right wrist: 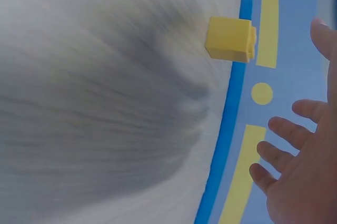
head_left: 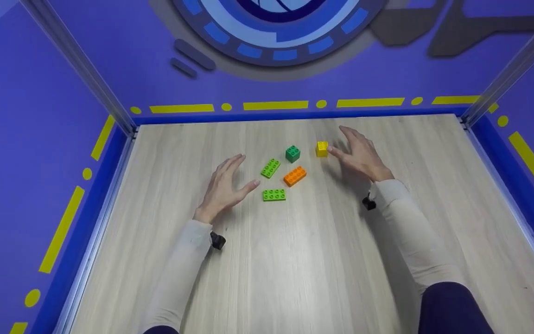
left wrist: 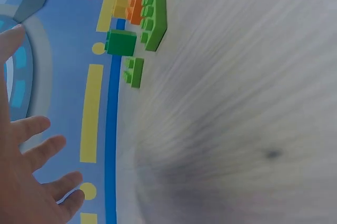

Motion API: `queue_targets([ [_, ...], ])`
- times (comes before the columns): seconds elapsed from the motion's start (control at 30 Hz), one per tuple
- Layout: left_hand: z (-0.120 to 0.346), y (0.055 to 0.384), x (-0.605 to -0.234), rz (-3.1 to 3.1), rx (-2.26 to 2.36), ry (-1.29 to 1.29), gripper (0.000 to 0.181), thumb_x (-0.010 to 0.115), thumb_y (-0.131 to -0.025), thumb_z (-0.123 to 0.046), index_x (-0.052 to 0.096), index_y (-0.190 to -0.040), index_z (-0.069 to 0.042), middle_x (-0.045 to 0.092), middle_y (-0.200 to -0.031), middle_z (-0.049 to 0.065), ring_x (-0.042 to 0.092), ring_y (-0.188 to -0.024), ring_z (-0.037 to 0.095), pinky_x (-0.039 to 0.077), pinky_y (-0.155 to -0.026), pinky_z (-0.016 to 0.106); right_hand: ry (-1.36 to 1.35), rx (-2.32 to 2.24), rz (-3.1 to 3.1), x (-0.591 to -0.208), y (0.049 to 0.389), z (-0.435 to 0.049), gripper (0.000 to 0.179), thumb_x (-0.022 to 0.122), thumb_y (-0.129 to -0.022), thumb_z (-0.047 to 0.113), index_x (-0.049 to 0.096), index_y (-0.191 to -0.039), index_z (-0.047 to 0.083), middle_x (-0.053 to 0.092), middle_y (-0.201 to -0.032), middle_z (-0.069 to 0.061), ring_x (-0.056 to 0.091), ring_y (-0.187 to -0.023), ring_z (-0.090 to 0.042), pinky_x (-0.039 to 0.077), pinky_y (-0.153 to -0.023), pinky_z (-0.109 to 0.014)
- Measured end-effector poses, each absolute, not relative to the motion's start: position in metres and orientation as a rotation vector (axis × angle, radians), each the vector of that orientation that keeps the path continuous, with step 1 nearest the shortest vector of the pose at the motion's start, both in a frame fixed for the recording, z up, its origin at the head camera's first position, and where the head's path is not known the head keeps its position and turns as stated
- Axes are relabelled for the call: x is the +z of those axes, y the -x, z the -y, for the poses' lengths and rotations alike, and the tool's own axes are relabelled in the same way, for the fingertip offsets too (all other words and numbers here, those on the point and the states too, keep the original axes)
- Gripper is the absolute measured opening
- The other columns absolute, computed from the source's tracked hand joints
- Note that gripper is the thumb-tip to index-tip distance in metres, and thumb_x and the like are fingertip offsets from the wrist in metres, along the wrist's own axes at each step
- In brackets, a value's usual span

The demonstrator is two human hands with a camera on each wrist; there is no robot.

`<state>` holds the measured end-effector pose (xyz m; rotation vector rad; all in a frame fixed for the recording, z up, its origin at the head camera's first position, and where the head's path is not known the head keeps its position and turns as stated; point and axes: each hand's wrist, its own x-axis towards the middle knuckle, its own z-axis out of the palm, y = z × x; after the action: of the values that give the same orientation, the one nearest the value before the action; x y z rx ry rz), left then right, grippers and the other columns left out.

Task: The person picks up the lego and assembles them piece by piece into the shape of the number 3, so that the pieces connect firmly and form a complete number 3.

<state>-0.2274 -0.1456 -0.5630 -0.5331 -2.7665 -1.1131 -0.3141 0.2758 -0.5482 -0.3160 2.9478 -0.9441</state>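
Observation:
Several toy building bricks lie apart on the wooden table, studs up. My left hand [head_left: 223, 188] is left of them, fingers spread and holding nothing, its thumb pointing toward a light green brick [head_left: 274, 195] at the front. Behind that lies a second light green brick [head_left: 270, 168], turned at an angle, with an orange brick [head_left: 295, 176] to its right. A dark green square brick [head_left: 293, 153] stands farther back. My right hand [head_left: 359, 153] hovers over the table beside a yellow square brick [head_left: 322, 149], thumb tip close to it. In the right wrist view those fingers are extended, with nothing in them.
The pale wooden table [head_left: 276, 260] meets a blue back wall [head_left: 123, 60] with yellow dashes. Blue side panels and metal posts [head_left: 81, 65] bound it left and right. A black wrist camera [head_left: 218, 240] sits under the left cuff, another [head_left: 369, 202] under the right.

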Motion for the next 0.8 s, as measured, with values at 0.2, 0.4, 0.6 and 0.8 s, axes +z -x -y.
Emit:
queue_targets([
  [0.2,0.136,0.219,-0.57,2.849,-1.155,0.564,0.094,0.079,-0.09,-0.061,0.043,-0.164,-0.016,0.041,-0.17,0.005,0.035,-0.158,0.032,0.027,-0.128,0.055,0.275,-0.965,-2.91,-0.556,0.314,-0.274,0.099,0.062,-0.097,0.072,0.025,-0.171,0.019,0.026,-0.176,-0.016,0.024,-0.162,-0.042,0.018,-0.128,-0.067],
  [0.4,0.127,0.214,-0.576,2.892,-1.18,0.56,0.095,0.081,-0.087,-0.061,0.044,-0.164,-0.018,0.041,-0.169,0.003,0.037,-0.157,0.03,0.028,-0.128,0.054,0.26,-1.043,-2.852,-0.563,0.317,-0.271,0.101,0.068,-0.096,0.068,0.023,-0.172,0.018,0.026,-0.176,-0.017,0.025,-0.161,-0.042,0.022,-0.127,-0.066],
  [0.6,0.121,0.21,-0.585,2.933,-1.213,0.579,0.096,0.08,-0.087,-0.064,0.045,-0.163,-0.018,0.044,-0.167,0.003,0.041,-0.154,0.029,0.031,-0.127,0.051,0.191,-1.148,-2.781,-0.577,0.321,-0.266,0.095,0.071,-0.098,0.059,0.025,-0.171,0.017,0.027,-0.175,-0.017,0.026,-0.161,-0.04,0.023,-0.128,-0.063],
  [0.8,0.118,0.208,-0.59,2.948,-1.22,0.611,0.088,0.084,-0.088,-0.056,0.051,-0.158,-0.014,0.05,-0.162,0.005,0.045,-0.15,0.031,0.031,-0.126,0.051,0.165,-1.315,-2.693,-0.591,0.325,-0.259,0.09,0.072,-0.101,0.051,0.026,-0.171,0.017,0.028,-0.176,-0.013,0.025,-0.163,-0.036,0.022,-0.131,-0.055],
])
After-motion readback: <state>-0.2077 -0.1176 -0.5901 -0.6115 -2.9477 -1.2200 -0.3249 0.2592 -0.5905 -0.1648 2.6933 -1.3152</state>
